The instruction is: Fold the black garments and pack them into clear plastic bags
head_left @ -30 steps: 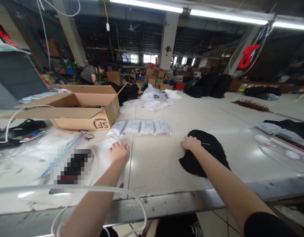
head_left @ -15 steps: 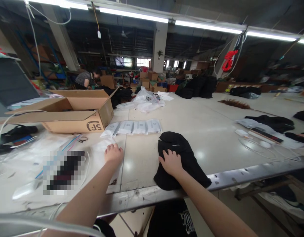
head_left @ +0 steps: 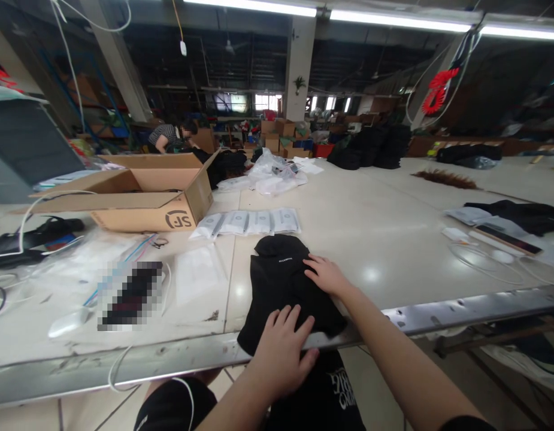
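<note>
A black cloth balaclava [head_left: 277, 281] with a small white logo lies flat at the table's front edge, its lower hem reaching over the metal strip. My left hand [head_left: 285, 344] rests on its lower part, fingers spread. On the upper right edge lies my right hand [head_left: 328, 275], fingers stretched out and gripping nothing. Just behind the balaclava, several flat white packets [head_left: 259, 222] sit in a row. A clear plastic bag [head_left: 198, 272] lies to the left of the balaclava.
An open cardboard box [head_left: 155, 209] stands at the left, with crumpled plastic bags [head_left: 277, 173] behind it. A white computer mouse [head_left: 69, 321] lies front left. Cables and a phone [head_left: 508, 238] are at the right. A person [head_left: 169, 136] bends over in the background.
My left hand has moved right, from the clear bag onto the balaclava's lower part. The balaclava has shifted left. My right hand now lies at its right edge.
</note>
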The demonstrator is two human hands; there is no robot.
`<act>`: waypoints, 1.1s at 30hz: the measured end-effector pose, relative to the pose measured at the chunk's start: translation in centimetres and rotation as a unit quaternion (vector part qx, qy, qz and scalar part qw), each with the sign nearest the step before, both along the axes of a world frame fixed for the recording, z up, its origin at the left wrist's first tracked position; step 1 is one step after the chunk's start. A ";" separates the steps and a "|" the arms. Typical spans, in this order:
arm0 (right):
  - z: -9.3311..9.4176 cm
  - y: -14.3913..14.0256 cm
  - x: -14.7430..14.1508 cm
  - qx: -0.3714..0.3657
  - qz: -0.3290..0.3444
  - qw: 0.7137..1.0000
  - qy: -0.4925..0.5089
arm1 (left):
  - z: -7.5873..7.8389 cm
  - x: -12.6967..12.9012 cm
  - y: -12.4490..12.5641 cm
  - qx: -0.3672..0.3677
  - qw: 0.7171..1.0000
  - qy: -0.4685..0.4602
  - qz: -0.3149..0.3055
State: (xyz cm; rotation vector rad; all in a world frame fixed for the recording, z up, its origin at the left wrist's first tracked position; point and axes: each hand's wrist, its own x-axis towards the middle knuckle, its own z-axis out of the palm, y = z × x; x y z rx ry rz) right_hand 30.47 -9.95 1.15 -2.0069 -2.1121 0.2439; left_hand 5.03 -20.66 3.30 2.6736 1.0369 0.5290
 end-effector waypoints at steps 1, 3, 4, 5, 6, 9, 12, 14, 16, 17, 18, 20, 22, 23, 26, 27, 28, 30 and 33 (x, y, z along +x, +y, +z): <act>-0.6 -0.4 0.4 0.016 0.002 1.000 0.008 | -0.6 0.4 -0.6 -0.004 1.000 0.002 0.005; -1.5 -1.4 0.9 0.067 0.008 0.997 0.038 | -1.3 0.4 -0.6 -0.002 0.999 -0.003 0.052; -1.7 -2.0 1.0 0.094 0.011 0.994 0.052 | -1.5 0.0 -0.3 0.005 0.997 -0.006 0.082; -1.8 -2.5 1.0 0.120 0.010 0.991 0.062 | -1.5 -0.6 0.3 0.017 0.993 -0.007 0.113; -1.9 -3.0 0.9 0.142 0.007 0.988 0.065 | -1.4 -1.3 0.9 0.032 0.989 -0.005 0.146; -1.6 -3.8 0.4 0.180 0.014 0.982 0.054 | -0.8 -2.9 2.2 0.070 0.968 0.018 0.239; -1.4 -3.8 -0.2 0.166 0.071 0.982 0.047 | -0.8 -3.1 1.7 0.075 0.966 0.027 0.246; -1.4 -3.5 -0.4 0.139 0.094 0.985 0.050 | -1.2 -2.4 0.4 0.052 0.982 0.026 0.180; -1.4 -3.3 -0.5 0.118 0.092 0.987 0.061 | -1.9 -1.6 -1.1 0.021 0.989 0.027 0.146; -1.4 -3.3 -0.4 0.113 0.085 0.988 0.067 | -2.3 -1.2 -1.6 0.010 0.988 0.029 0.153; -1.4 -3.2 -0.3 0.110 0.079 0.988 0.071 | -2.6 -1.0 -2.1 0.003 0.987 0.031 0.159; -1.4 -3.3 -0.1 0.111 0.066 0.989 0.076 | -3.0 -1.0 -2.4 -0.003 0.986 0.038 0.161; -1.4 -3.4 0.1 0.118 0.051 0.988 0.081 | -3.0 -1.4 -2.3 -0.002 0.988 0.047 0.145; -1.4 -3.5 0.2 0.124 0.045 0.987 0.087 | -2.9 -1.7 -2.1 -0.001 0.990 0.051 0.133; -1.4 -3.7 0.4 0.153 0.037 0.981 0.113 | -2.8 -3.1 -1.5 0.000 0.993 0.052 0.102; -1.4 -3.8 0.5 0.163 0.036 0.978 0.121 | -2.8 -3.7 -1.3 0.000 0.994 0.047 0.100; -1.4 -3.8 0.6 0.174 0.035 0.976 0.129 | -2.8 -4.4 -1.0 0.001 0.994 0.038 0.104; -1.6 -3.8 0.8 0.198 0.028 0.969 0.143 | -2.9 -5.9 -0.2 0.006 0.991 0.006 0.135; -1.7 -3.6 0.9 0.227 0.027 0.959 0.167 | -2.9 -8.4 1.2 0.017 0.981 -0.079 0.178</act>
